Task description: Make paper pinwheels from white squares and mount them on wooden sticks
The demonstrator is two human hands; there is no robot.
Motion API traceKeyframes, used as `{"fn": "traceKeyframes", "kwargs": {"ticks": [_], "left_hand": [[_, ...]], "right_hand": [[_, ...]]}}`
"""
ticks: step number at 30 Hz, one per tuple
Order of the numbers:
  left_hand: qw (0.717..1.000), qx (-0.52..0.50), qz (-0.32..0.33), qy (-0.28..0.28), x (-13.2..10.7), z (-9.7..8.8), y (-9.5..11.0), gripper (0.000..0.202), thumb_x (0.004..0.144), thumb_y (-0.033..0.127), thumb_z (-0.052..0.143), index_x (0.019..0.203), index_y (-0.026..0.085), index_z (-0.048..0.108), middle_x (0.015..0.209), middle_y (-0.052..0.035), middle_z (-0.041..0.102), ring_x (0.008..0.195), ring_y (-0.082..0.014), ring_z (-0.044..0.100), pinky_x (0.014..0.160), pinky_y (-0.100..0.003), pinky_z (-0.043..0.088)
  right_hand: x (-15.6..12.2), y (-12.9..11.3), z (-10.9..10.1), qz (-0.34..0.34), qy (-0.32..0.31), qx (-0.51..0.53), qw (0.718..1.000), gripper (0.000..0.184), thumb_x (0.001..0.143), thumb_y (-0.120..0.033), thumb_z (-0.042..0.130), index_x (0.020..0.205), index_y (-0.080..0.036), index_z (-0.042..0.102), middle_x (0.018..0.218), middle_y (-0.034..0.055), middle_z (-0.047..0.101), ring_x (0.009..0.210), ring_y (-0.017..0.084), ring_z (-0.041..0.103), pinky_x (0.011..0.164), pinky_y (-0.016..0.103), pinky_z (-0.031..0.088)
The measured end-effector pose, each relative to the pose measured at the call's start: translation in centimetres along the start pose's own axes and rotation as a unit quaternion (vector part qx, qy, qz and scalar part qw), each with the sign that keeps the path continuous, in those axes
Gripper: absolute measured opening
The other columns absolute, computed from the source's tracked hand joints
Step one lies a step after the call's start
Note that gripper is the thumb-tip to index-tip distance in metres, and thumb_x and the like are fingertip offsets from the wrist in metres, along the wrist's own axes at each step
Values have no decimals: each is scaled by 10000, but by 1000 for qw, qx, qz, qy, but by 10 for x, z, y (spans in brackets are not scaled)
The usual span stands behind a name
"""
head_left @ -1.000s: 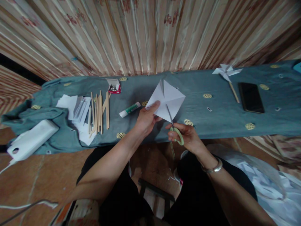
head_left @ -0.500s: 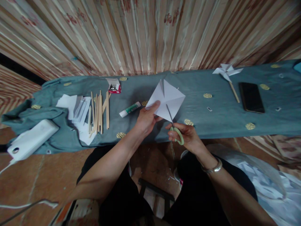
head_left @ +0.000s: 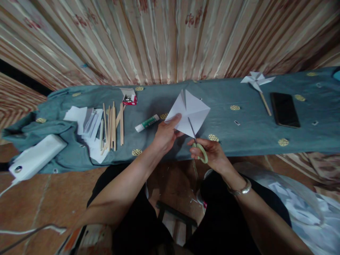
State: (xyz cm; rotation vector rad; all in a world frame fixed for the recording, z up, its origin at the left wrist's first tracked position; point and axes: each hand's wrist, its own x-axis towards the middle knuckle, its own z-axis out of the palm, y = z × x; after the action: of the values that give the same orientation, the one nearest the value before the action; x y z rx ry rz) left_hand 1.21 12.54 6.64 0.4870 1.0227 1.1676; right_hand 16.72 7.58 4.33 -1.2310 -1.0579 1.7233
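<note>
My left hand (head_left: pixel 167 134) pinches a square of white paper (head_left: pixel 196 106) at its left side, thumb on top and fingers beneath. The sheet is creased, and a slit runs inward from its far corner. With my right hand (head_left: pixel 208 152) I hold scissors with light green handles (head_left: pixel 202 154). Their blades lie across the near corner of the paper and point toward its middle. A glue stick (head_left: pixel 147 123) lies just left of my left hand. Far to the right rests a paper pinwheel (head_left: pixel 256 82) on a wooden stick.
Several wooden sticks (head_left: pixel 114 127) lie beside folded white papers (head_left: pixel 91 124) on the left. A small open red box (head_left: pixel 129 99) holds shiny metal pieces. A white device (head_left: pixel 38 157) is at the left edge, a black phone (head_left: pixel 285 109) at the right. A plastic bag (head_left: pixel 300 205) sits below right.
Almost nothing differs. The paper, both hands and the scissors hold nearly the same position, with only a very slight shift of the whole view.
</note>
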Motion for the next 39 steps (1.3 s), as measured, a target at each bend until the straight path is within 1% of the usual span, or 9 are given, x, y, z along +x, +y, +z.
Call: {"fn": "traceKeyframes", "kwargs": {"ticks": [8, 14, 19, 26, 28, 31, 35, 37, 39], "left_hand": [[1000, -13, -6, 1, -1, 1, 1, 148, 786, 278, 722, 853, 151, 684, 938, -87, 745, 1008, -249, 677, 868, -380, 556], [1000, -12, -10, 6, 0, 1, 0, 132, 796, 272, 723, 849, 157, 688, 920, -72, 740, 961, -236, 690, 836, -360, 556], [1000, -6, 11, 21, 6, -2, 2, 95, 794, 260, 724, 828, 177, 694, 874, -53, 742, 918, -222, 697, 778, -324, 546], [998, -19, 58, 35, 15, -14, 18, 27, 802, 228, 686, 812, 203, 686, 884, -32, 755, 996, -227, 689, 821, -332, 543], [997, -12, 70, 41, 17, -16, 19, 56, 782, 230, 699, 824, 196, 684, 898, -34, 753, 987, -226, 689, 823, -340, 545], [997, 2, 70, 35, 17, -17, 17, 136, 726, 246, 746, 836, 185, 692, 897, -51, 750, 933, -227, 692, 797, -342, 549], [997, 55, 53, 0, 16, -16, 9, 129, 676, 244, 777, 769, 186, 709, 782, -54, 732, 809, -218, 684, 757, -330, 528], [995, 81, 50, -28, 14, -17, 4, 124, 669, 250, 777, 749, 174, 720, 738, -53, 720, 744, -204, 670, 750, -327, 514], [992, 104, 43, -56, 12, -17, -1, 138, 652, 253, 780, 743, 162, 729, 730, -54, 720, 692, -191, 652, 727, -323, 503]], "right_hand": [[-1, -2, 3, 7, 17, 9, 1000, 404, 487, -422, 911, 724, -170, 702, 533, -56, 566, 459, 77, 545, 445, 209, 460], [0, -2, 5, 1, 20, 2, 1000, 445, 469, -475, 911, 727, -182, 698, 508, -58, 589, 436, 78, 533, 430, 216, 443], [-2, -2, 1, -16, -23, -54, 998, 488, 572, -590, 833, 796, -180, 691, 554, -25, 647, 480, 94, 560, 479, 233, 475], [-7, -8, -15, -8, -59, -104, 993, 459, 631, -554, 822, 840, -174, 674, 615, -5, 651, 543, 109, 557, 523, 247, 465], [-8, -11, -22, -22, -42, -111, 993, 441, 654, -554, 806, 848, -179, 678, 630, -2, 654, 553, 117, 569, 535, 256, 475], [-6, -15, -34, -61, 31, -117, 991, 424, 690, -564, 773, 873, -191, 690, 658, 7, 676, 563, 125, 586, 531, 253, 474], [0, -19, -46, -101, 129, -99, 982, 409, 686, -542, 779, 902, -207, 688, 721, 22, 714, 600, 134, 605, 548, 250, 471], [3, -20, -49, -119, 155, -86, 977, 397, 659, -508, 803, 896, -212, 685, 703, 6, 701, 613, 133, 605, 568, 250, 472], [6, -21, -48, -128, 164, -84, 975, 385, 632, -473, 822, 883, -212, 689, 642, -30, 651, 578, 114, 564, 549, 235, 442]]}}
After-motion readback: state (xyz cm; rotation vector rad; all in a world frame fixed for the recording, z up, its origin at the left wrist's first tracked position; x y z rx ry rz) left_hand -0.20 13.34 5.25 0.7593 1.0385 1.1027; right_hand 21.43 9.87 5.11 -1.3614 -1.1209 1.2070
